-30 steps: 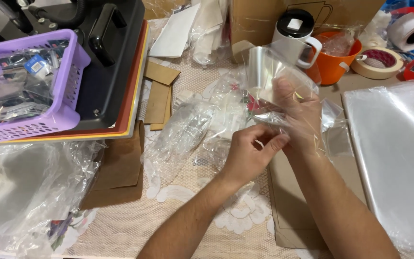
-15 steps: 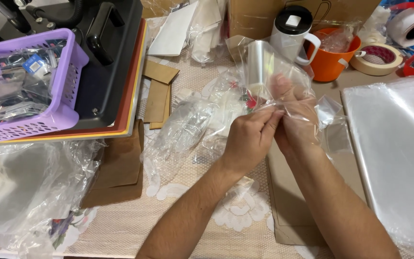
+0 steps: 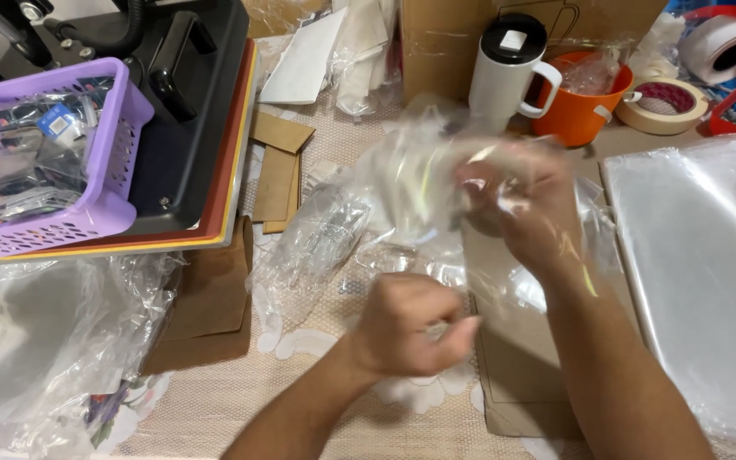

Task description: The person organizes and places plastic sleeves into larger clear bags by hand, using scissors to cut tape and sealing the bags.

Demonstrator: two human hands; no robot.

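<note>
The right hand point(image 3: 517, 200) is up at about one o'clock from frame centre, fingers pinched inside a clear plastic sleeve point(image 3: 423, 183), holding it off the desk point(image 3: 232, 400). The left hand point(image 3: 411, 324) sits lower, near six o'clock, clenched into a fist; whether it grips a thin strip or film I cannot tell. Judging by the scene, the bagging looks partway: filled packets lie in the purple basket point(image 3: 100, 209) at nine o'clock, while a stack of clear sleeves point(image 3: 709, 273) waits at three o'clock. Both forearms rise from the bottom edge, wrists angled inward.
</note>
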